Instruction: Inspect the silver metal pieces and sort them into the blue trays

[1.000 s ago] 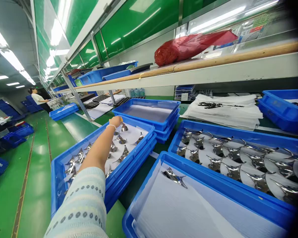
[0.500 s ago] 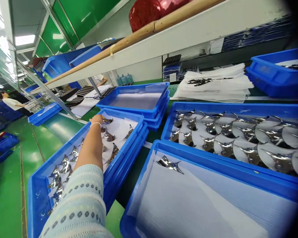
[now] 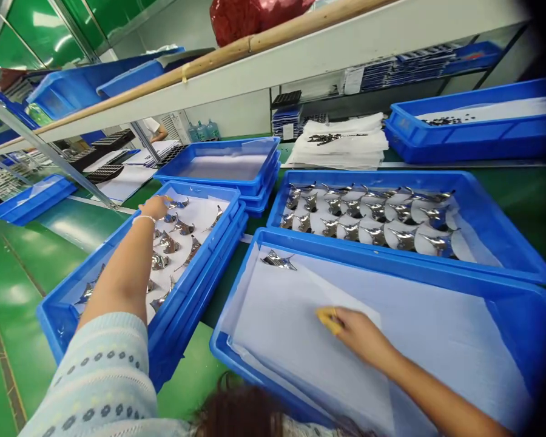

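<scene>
My left hand (image 3: 155,207) reaches into the left blue plastic tray (image 3: 195,189), close to a mirror-polished winged metal piece (image 3: 178,204). A speck of yellow shows at its fingertips, too small to identify. Several similar pieces lie on white paper in that tray. My right hand (image 3: 361,337) presses a yellow sponge (image 3: 330,320) onto a white sheet (image 3: 273,315) in the near blue tray (image 3: 368,256). One chrome piece (image 3: 278,261) lies at that sheet's far corner, apart from the sponge. The tray at right (image 3: 373,176) holds many chrome pieces in rows.
Behind stand stacked blue trays (image 3: 218,167) lined with grey sheet, white bags (image 3: 337,149) with small dark parts, and a blue tray (image 3: 473,136) of dark parts. A shelf (image 3: 255,64) runs overhead. Dark hair (image 3: 236,413) crosses the bottom of the view.
The view has swung and widened, showing more of the trays. My right hand has come in with the yellow sponge onto the white sheet. My left hand stays at the left tray's far side.
</scene>
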Tool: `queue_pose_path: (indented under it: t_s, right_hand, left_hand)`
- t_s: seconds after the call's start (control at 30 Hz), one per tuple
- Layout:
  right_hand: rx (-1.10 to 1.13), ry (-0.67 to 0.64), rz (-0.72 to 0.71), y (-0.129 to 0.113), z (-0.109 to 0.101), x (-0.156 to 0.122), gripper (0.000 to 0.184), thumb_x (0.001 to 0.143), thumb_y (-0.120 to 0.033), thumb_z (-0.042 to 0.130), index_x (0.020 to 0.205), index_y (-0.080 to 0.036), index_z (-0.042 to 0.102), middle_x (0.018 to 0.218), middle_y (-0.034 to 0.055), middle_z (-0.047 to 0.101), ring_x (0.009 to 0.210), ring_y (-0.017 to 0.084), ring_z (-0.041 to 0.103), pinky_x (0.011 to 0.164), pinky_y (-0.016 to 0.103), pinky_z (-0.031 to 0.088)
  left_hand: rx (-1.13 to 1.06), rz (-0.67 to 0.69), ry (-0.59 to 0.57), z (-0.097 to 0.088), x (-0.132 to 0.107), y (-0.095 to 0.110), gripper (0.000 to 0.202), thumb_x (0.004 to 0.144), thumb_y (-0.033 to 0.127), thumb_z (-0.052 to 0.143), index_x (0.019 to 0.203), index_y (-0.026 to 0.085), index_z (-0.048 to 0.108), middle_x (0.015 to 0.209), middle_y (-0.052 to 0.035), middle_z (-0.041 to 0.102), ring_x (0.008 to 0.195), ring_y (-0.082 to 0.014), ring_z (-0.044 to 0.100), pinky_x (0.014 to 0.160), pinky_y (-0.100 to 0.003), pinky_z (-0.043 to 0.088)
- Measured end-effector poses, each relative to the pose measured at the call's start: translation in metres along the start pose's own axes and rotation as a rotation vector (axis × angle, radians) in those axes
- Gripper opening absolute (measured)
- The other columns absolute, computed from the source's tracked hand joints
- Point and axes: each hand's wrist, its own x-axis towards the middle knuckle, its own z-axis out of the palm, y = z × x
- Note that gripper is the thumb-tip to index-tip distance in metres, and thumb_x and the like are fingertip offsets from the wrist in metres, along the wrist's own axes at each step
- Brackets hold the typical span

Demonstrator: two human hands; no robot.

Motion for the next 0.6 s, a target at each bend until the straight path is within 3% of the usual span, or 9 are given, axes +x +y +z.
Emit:
queue_pose_path:
  t_s: [0.17,0.3,0.43,0.53,0.6]
  right_hand:
    - [-0.086,0.090,0.150,-0.012,-0.013,0.067,0.027,0.095,-0.024,0.052,0.111,-0.018,0.073,0.110,0.0096,0.077,0.100,0.024,0.069,0.090,0.031,0.050]
    - [-0.107,0.134,0.220,-0.024,0.004,0.104,0.032,0.097,-0.035,0.059,0.124,-0.018,0.065,0.122,0.0102,0.069,0.110,0.024,0.065,0.098,0.043,0.051]
    - [-0.112,0.177,0.293,-0.033,0.022,0.120,0.031,0.096,-0.039,0.063,0.115,-0.014,0.065,0.116,0.0094,0.068,0.104,0.023,0.066,0.093,0.046,0.055]
    - [-0.062,0.250,0.268,-0.033,0.022,0.119,0.023,0.096,-0.036,0.064,0.102,-0.014,0.068,0.104,0.0073,0.070,0.095,0.020,0.067,0.087,0.040,0.055]
    - [0.008,0.345,0.193,-0.031,0.012,0.111,0.020,0.093,-0.030,0.062,0.088,-0.012,0.069,0.093,0.0102,0.071,0.089,0.023,0.067,0.082,0.038,0.053]
  left_hand:
    - [-0.087,0.261,0.109,-0.027,-0.049,0.024,0.037,0.096,0.022,0.045,0.128,0.021,0.064,0.131,-0.0074,0.063,0.126,-0.0324,0.052,0.109,-0.054,0.037]
    - [-0.220,0.580,0.143,-0.036,-0.090,0.072,0.037,0.091,0.018,0.051,0.124,0.023,0.069,0.136,-0.0041,0.064,0.128,-0.0257,0.054,0.113,-0.039,0.038]
    - [-0.390,0.871,0.064,-0.039,-0.147,0.133,0.033,0.091,0.018,0.054,0.119,0.015,0.071,0.132,-0.0091,0.068,0.126,-0.0263,0.057,0.115,-0.040,0.037]
    - [-0.395,0.911,0.033,-0.037,-0.183,0.164,0.029,0.090,0.020,0.059,0.116,0.021,0.074,0.128,-0.0041,0.071,0.123,-0.0223,0.060,0.110,-0.034,0.042]
    - [-0.434,0.875,0.054,-0.030,-0.201,0.168,0.031,0.091,0.021,0.059,0.119,0.023,0.072,0.130,-0.0043,0.070,0.124,-0.0236,0.060,0.108,-0.037,0.043]
